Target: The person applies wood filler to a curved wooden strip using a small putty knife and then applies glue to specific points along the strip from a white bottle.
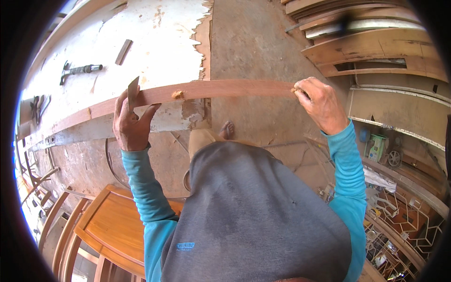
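Your left hand [133, 123] reaches up and ahead on a bent arm, its fingers pointing forward and its thumb spread off to the right, while your right hand [323, 105] comes in from the other side with its back upward, wrist turned inward and fingers curled toward the left; both forearms are in turquoise sleeves [151, 190]. Between your 2 hands runs a long, narrow, reddish-brown wooden strip [235, 88], which lies across the edge of a worn white tabletop [155, 51] on the left and reaches out over the brown floor [256, 47] on the right. Its face looks smooth and matte, with a crumbly tan lump [177, 95] sitting on it to the right of your left hand and a smaller tan spot [89, 112] farther left. Your left fingers hold a thin, flat, brown plate [133, 94] standing up across the strip, and the thumb, well apart from them, touches the strip's near edge; you cannot tell how firmly that hand grips the wood. Your right grip is narrow, fingertips closed at the strip's right end, where tan crumbs [294, 89] show. On the tabletop, beyond your left hand, lies a dark-headed hammer [81, 70].
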The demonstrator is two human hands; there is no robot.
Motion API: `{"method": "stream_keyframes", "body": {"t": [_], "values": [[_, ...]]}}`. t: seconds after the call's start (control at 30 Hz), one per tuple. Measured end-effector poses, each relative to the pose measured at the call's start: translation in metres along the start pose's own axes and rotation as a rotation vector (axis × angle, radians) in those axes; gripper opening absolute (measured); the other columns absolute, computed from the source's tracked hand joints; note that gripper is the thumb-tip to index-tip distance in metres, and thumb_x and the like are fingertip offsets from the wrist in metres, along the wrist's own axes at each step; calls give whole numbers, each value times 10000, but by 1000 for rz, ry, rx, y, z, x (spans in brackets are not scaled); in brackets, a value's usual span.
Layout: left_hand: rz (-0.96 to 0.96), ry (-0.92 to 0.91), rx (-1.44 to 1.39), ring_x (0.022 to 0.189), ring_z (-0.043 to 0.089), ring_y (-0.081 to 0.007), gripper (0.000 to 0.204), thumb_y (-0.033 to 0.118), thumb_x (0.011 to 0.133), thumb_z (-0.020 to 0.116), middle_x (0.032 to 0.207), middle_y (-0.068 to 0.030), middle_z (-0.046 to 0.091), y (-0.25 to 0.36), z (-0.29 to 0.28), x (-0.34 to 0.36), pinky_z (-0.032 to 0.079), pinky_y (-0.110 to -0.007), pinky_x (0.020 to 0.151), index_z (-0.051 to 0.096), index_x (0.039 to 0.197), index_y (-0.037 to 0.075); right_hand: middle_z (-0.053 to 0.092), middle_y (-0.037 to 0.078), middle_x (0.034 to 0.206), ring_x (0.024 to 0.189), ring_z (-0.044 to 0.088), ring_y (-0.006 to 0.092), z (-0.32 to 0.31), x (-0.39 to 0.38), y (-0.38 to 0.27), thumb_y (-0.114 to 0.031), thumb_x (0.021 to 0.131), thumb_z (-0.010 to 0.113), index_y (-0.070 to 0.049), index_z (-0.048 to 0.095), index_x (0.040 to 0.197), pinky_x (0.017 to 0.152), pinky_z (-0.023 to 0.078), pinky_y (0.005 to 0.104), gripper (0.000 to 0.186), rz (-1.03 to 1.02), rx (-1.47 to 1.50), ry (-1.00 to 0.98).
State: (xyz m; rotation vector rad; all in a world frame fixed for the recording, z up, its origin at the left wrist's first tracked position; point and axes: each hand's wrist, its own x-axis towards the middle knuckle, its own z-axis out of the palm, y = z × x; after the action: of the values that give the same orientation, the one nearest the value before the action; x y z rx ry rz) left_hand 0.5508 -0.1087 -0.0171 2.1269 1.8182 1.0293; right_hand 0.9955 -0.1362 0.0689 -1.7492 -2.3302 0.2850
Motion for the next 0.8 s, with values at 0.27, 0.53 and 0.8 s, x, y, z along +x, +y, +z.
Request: {"method": "stream_keyframes", "body": {"t": [0.27, 0.53, 0.8], "values": [[85, 31, 59, 549, 443, -65, 740, 129, 703, 960, 1206, -49, 707, -4, -1, -1, 445, -260, 499, 681, 1388, 94, 701, 152, 935, 832, 706, 370, 2, 1, 0, -72, 901, 729, -44, 692, 995, 694, 570, 457, 105, -23, 20, -11], [-46, -11, 27, 1081, 727, -258, 704, 151, 653, 983, 1271, -78, 700, 1, -3, -1, 619, -375, 875, 696, 1289, 55, 706, 155, 952, 832, 706, 370, -7, 1, 1, -29, 893, 721, -34, 689, 1019, 696, 558, 453, 130, -9, 163, 41], [-106, -48, 43, 961, 681, -226, 678, 167, 673, 977, 1261, -79, 703, 8, -5, 2, 591, -351, 766, 708, 1283, 45, 703, 152, 959, 841, 709, 364, 6, -1, -7, -64, 909, 729, -35, 676, 999, 711, 572, 451, 109, -15, 55, 74]]}}
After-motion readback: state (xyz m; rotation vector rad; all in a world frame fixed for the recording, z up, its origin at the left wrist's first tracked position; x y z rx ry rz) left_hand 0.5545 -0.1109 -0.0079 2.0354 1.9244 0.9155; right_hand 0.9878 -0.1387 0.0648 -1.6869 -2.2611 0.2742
